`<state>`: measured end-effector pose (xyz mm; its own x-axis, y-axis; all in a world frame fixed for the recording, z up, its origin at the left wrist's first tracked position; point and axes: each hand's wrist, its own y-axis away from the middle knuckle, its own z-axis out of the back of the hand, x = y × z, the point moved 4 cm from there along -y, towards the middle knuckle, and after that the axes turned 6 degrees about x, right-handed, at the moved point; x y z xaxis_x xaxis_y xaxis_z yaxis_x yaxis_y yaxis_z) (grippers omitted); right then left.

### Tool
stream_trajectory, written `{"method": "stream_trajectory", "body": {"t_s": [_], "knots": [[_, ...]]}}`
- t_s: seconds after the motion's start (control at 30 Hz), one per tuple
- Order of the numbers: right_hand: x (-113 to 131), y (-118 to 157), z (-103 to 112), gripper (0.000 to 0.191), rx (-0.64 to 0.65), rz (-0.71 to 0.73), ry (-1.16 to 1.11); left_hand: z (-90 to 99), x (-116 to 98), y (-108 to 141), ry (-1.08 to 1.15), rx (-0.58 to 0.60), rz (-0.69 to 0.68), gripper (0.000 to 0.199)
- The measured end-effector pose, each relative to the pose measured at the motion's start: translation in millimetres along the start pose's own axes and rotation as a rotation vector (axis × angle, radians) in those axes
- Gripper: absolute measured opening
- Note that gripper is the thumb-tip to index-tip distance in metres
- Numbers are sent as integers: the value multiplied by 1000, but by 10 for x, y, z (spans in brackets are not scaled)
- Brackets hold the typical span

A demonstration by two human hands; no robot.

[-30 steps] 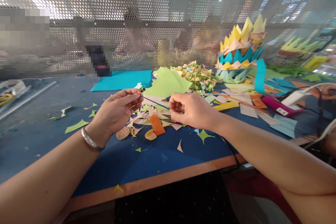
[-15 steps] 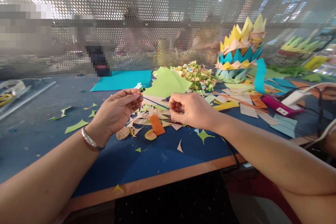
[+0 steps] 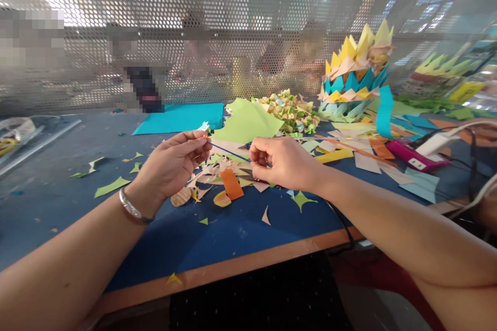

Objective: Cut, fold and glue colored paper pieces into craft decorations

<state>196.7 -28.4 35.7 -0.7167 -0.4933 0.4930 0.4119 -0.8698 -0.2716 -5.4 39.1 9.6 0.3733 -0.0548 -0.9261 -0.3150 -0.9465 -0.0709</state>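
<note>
A thin dark blue strip [image 3: 229, 151] runs taut and slanting between my two hands, above the paper scraps. My left hand [image 3: 176, 158] pinches its upper end between thumb and forefinger, where a small orange bit [image 3: 205, 136] shows at the fingertips. A pale blue pointed paper piece [image 3: 204, 126] appears just beyond them; whether it is held too I cannot tell. My right hand [image 3: 281, 163] has its fingers closed on the strip's lower end. Under both hands lie cut scraps, among them an orange paper rectangle [image 3: 232, 184] and a round tan piece [image 3: 180, 197].
Behind the hands lie a turquoise sheet [image 3: 182, 118], a green sheet [image 3: 248, 121] and a heap of small paper pieces [image 3: 293, 111]. A tiered paper crown [image 3: 355, 80] stands back right. At right are a magenta power strip [image 3: 417, 156] and cables. A perforated screen [image 3: 233, 5] spans the back.
</note>
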Motion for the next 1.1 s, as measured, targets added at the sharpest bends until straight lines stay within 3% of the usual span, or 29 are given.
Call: {"method": "stream_trajectory", "body": {"t_s": [0.8, 1.1], "knots": [[6, 12, 6, 4, 1, -19, -18, -119, -44, 87, -170, 28, -34, 10], [-7, -3, -31, 5, 2, 10, -61, -116, 4, 87, -164, -76, 38, 18]]}}
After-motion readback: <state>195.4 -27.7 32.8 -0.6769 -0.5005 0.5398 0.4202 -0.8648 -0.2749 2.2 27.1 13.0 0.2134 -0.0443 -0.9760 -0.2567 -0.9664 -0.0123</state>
